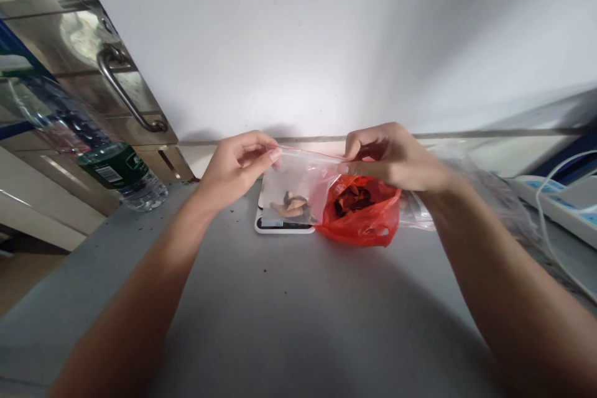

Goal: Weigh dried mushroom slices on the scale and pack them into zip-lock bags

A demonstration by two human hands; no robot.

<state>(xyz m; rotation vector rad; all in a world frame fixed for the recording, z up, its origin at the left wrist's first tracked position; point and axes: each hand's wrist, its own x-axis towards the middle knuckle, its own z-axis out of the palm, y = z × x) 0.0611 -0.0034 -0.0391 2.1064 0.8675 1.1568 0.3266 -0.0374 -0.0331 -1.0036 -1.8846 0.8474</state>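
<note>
A clear zip bag (298,183) hangs upright between my two hands, with a few brown dried pieces (295,205) at its bottom. My left hand (245,165) pinches the upper left corner of the bag. At the upper right corner, the thumb and fingers of my right hand (394,158) are closed on its red-edged zip strip. Behind and below the bag is a white kitchen scale (261,225), mostly covered by it, its dark display partly showing. Just right of the scale sits an open red plastic bag (364,227) holding dark brown dried pieces (352,200), below my right hand.
A water bottle with a green label (114,165) stands on the grey table (289,323) at the left, near a metal door handle (125,93). More clear plastic bags (499,199) lie to the right, beside a white device (569,205) and a white cable (543,230). A white wall rises behind.
</note>
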